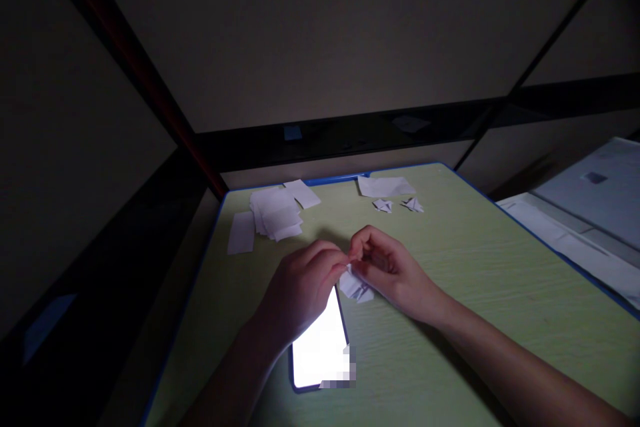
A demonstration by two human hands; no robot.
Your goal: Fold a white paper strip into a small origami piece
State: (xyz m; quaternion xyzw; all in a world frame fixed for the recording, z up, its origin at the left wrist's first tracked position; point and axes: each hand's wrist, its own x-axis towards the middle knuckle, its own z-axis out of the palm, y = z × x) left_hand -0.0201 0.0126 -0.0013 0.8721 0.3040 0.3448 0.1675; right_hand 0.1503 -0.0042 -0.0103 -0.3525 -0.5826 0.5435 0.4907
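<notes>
Both hands meet over the middle of the table, pinching a small folded white paper [356, 285] between the fingertips. My left hand [307, 283] is closed, its thumb and fingers at the paper's upper left edge. Fingers bent, my right hand [393, 272] grips the paper from the other side. Part of the paper is hidden behind the fingers. Under my left hand and wrist lies a phone [320, 353] with a bright white screen. Beyond the hands sit two small folded paper pieces [383, 205], [413, 205].
A loose pile of white paper slips [277, 213] lies at the table's back left. One creased sheet [386, 186] rests near the back edge. The green table [450, 240] has a blue rim and stands by a wall. At right is a pale box-like surface [595, 187].
</notes>
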